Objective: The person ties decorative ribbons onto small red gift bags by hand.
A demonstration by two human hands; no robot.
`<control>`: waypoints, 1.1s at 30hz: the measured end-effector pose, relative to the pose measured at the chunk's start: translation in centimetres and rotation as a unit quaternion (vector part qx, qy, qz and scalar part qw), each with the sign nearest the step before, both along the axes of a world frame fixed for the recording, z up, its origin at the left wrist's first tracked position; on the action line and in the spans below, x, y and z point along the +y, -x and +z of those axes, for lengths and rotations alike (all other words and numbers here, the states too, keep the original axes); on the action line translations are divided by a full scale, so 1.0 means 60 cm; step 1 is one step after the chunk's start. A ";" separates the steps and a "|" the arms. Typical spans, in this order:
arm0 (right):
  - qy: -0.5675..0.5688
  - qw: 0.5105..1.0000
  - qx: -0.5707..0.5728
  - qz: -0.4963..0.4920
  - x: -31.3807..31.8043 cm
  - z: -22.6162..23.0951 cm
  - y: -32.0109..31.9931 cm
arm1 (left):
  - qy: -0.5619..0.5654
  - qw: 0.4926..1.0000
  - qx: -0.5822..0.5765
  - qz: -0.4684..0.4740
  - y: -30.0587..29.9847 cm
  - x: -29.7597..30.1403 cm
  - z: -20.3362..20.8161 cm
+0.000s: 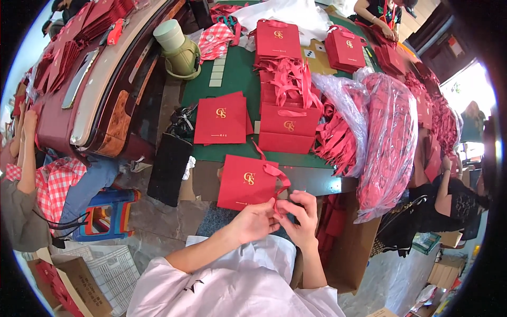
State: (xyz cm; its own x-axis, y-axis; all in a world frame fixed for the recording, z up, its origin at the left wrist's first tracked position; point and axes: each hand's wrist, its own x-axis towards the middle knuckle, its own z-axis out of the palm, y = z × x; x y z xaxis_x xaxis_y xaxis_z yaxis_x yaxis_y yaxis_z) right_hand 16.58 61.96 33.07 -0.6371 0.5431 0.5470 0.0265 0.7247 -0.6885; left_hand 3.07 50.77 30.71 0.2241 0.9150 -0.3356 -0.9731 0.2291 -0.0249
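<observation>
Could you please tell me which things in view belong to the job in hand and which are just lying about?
Seem part of the job:
- red bag before the person
- its ribbon, at the fingers
- flat red bags on the table
- loose red ribbons

Apparently just lying about:
- green cup
- checked cloth
- blue stool
</observation>
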 end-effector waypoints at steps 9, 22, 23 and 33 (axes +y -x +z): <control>0.141 0.984 0.107 0.023 0.002 0.014 -0.001 | -0.022 0.874 0.466 -0.132 0.037 -0.012 0.041; 0.152 0.979 -0.131 -0.021 -0.004 -0.013 0.064 | 0.122 0.386 0.913 0.055 0.134 0.005 0.005; 0.136 0.981 -0.138 -0.026 -0.003 -0.012 0.071 | 0.100 0.394 0.913 0.034 0.130 0.005 0.007; 0.110 0.976 -0.174 -0.066 -0.007 -0.037 0.103 | 0.046 0.311 0.949 0.034 0.110 0.012 0.013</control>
State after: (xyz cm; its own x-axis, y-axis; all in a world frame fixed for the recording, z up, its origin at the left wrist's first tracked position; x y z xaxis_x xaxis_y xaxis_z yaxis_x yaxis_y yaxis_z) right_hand 10.38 61.52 30.86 -0.6803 0.7125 0.1720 0.3690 0.5356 -0.7596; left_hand -3.51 51.46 31.48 -0.4762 0.8627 0.1703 0.7417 0.2900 0.6048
